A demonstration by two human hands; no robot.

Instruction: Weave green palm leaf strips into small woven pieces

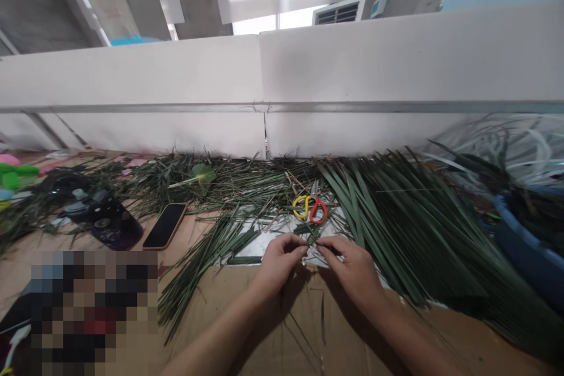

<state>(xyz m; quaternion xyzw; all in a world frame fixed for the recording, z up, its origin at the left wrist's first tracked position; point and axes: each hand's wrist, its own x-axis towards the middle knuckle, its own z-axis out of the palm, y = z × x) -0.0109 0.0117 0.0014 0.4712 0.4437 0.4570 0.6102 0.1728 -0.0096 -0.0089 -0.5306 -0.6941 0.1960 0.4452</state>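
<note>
My left hand (284, 255) and my right hand (346, 258) meet above the near edge of the white board, thumbs and forefingers pinched. Between them is a small piece of green palm leaf (312, 235), its ends pinched by both hands; its exact shape is too small to make out. Just beyond my fingertips lies a pair of scissors (311, 208) with one yellow and one red handle, blades pointing away. A bundle of cut leaf strips (207, 264) lies left of my left hand. Large fanned palm leaves (409, 223) spread out to the right of my right hand.
Brown cardboard (211, 335) lies under my forearms. To the left are a phone (165, 226) and a dark bottle (106, 220). Leaf scraps (238, 179) heap along the white partition (176, 76). A blue tub (529, 235) stands at the right. A patch at lower left is pixelated.
</note>
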